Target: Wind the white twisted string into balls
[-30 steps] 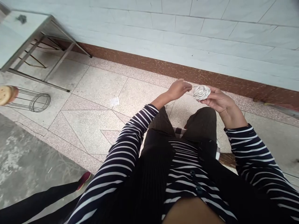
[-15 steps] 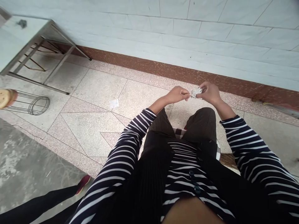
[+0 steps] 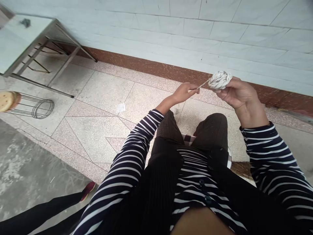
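A wound bundle of whitish cord (image 3: 220, 80) is held up in my right hand (image 3: 241, 94), whose fingers close round its right side. From the bundle a short taut length of the same cord (image 3: 204, 84) runs left and slightly down to my left hand (image 3: 184, 93). The fingertips of that hand pinch the cord. Both hands are raised beyond my knees, apart from each other. Below the left hand, near my knee, a small whitish thing (image 3: 175, 111) shows on the floor, too small to name.
A white-topped metal table (image 3: 31, 39) stands at the far left, with a round-topped wire stool (image 3: 44, 108) in front. A paper scrap (image 3: 120, 108) lies on the tiled floor. Another person's leg and red shoe (image 3: 87, 191) show lower left. Bristles (image 3: 242, 169) lie by my right side.
My right hand has moved up and to the right with the cord bundle, turning so more of the bundle shows. The cord between the hands is longer. My left hand has barely moved.
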`<action>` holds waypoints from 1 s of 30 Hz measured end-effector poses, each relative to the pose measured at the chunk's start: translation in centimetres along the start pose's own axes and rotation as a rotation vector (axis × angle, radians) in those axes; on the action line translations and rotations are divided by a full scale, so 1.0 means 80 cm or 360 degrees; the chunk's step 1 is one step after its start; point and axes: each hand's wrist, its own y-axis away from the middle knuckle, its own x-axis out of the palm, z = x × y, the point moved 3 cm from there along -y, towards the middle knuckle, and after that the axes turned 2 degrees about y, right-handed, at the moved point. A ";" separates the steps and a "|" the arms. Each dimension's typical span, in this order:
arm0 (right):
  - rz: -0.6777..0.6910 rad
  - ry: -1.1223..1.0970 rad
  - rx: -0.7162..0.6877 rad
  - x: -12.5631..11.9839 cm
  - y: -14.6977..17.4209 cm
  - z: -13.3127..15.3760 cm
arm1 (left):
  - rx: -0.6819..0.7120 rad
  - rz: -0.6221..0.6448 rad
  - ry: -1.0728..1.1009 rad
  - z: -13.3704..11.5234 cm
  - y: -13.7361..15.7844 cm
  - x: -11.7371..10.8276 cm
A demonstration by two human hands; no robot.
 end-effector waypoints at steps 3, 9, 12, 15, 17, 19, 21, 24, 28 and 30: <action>-0.0054 -0.0014 -0.0187 0.010 -0.006 0.021 | -0.0040 0.0011 0.0098 0.008 0.006 0.009; -0.0699 0.0615 -0.0535 -0.019 -0.042 0.004 | -0.0081 0.0175 0.0212 0.008 0.028 0.035; -0.0706 0.1304 -0.0376 -0.029 -0.045 -0.027 | -0.0098 0.0168 0.0129 0.002 0.026 0.030; -0.0311 0.1453 -0.0132 -0.030 -0.037 -0.060 | -0.0059 0.0145 -0.0136 0.002 0.014 0.019; 0.0033 0.1211 0.0100 -0.030 -0.029 -0.075 | 0.0034 0.0165 -0.0313 0.002 0.006 0.015; 0.0385 0.0851 0.0402 -0.032 -0.022 -0.084 | 0.0132 0.0195 -0.0420 0.003 0.002 0.017; 0.0619 0.0513 0.0596 -0.036 -0.017 -0.083 | 0.0179 0.0191 -0.0465 0.005 0.002 0.021; 0.0661 0.0146 0.0510 -0.042 -0.017 -0.069 | 0.0125 0.0116 -0.0439 0.013 0.005 0.027; 0.0320 -0.0082 0.0074 -0.044 -0.025 -0.042 | -0.0056 0.0088 -0.0217 0.033 0.012 0.033; 0.0188 -0.0004 -0.0107 -0.043 -0.034 -0.029 | -0.0129 0.0112 -0.0082 0.040 0.017 0.038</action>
